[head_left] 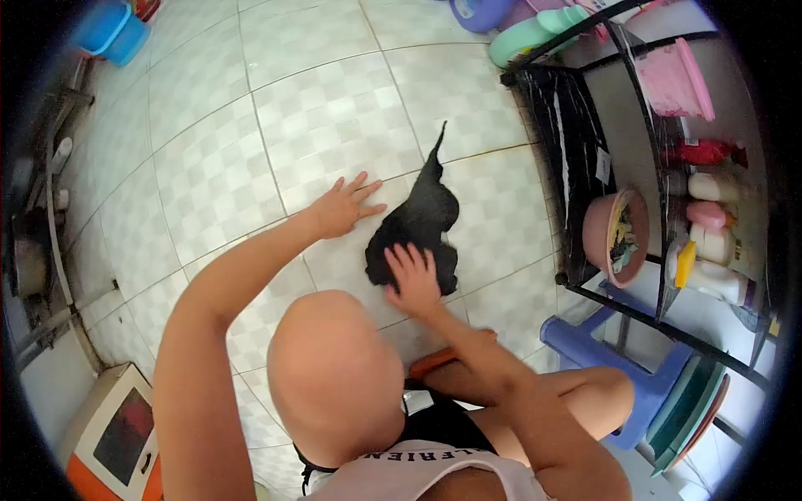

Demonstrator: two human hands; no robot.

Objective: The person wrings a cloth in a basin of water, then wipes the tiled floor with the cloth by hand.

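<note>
A black cloth lies crumpled on the tiled floor, with one thin end pointing away from me. My right hand lies on the near part of the cloth with its fingers spread. Just left of the cloth, my left hand is over the tiles, fingers spread and nothing in it. Whether its fingertips touch the cloth cannot be made out.
On the right stands a black rack with bottles and a pink basin. A blue stool is beside my knee. A blue container sits far left, an orange and white cabinet near left.
</note>
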